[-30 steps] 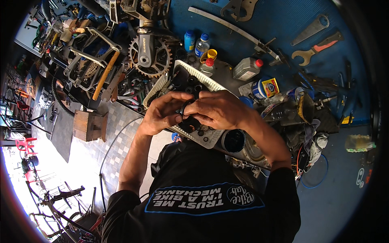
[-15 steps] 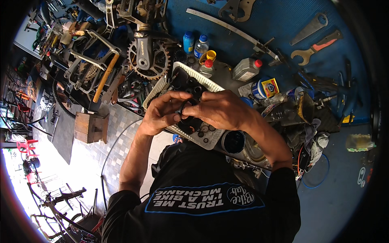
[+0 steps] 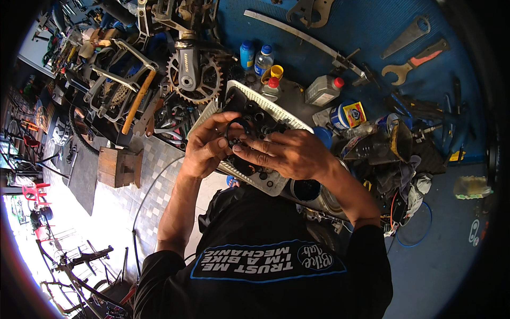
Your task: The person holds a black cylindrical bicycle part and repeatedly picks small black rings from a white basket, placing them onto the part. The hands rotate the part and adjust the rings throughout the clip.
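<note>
A thin black ring (image 3: 229, 129) stands tilted between my two hands, above a cream perforated plastic basket (image 3: 272, 108). My left hand (image 3: 203, 149) grips it at its left side, thumb below and fingers above. At the ring's lower right, the fingertips of my right hand (image 3: 297, 154) close on its edge. Whether something small is also between those fingertips is hidden. Beneath the hands, several dark round parts and small rings (image 3: 259, 116) lie in the basket.
Behind the basket stand a blue bottle (image 3: 247, 56), a clear bottle (image 3: 263, 61) and a grey red-capped jug (image 3: 323, 91). A crankset with chainring (image 3: 187, 80) is at the back left. An open can (image 3: 306, 190) sits right of the basket's near end. Wrenches (image 3: 415, 63) hang at right.
My right hand has shifted slightly right and its fingers have straightened. The black ring has turned, so its round opening now shows. My left hand stays almost in place.
</note>
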A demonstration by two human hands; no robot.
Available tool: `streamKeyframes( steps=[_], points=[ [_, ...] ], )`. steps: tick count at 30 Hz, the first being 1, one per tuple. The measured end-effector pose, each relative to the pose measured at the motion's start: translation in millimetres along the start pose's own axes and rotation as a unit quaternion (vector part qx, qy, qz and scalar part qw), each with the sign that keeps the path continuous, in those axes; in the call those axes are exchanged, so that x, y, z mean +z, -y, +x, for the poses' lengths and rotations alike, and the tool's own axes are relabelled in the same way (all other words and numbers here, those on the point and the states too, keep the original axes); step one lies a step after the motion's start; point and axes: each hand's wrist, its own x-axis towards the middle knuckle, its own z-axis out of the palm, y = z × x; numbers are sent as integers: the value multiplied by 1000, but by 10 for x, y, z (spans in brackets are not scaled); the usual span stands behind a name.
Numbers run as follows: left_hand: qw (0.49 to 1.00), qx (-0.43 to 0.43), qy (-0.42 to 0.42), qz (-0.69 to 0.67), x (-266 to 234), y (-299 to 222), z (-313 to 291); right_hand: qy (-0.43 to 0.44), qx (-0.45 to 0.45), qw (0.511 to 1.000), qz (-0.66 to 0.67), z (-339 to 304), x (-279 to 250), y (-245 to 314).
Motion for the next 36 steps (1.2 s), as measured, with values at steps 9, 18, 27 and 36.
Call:
streamKeyframes(
  steps=[9,18,27,36],
  points=[
    [999,25,-46,-2,-104,-8,-132,-25,128,983,130,-255,332,-26],
    [998,35,-38,32,-177,134,-281,253,314,909,105,-488,1436,31],
    [997,47,-19,56,-105,121,-365,212,306,924,86,-614,1814,38],
    [994,36,27,95,-171,55,-342,77,387,900,186,-545,1416,-3]
  ],
)
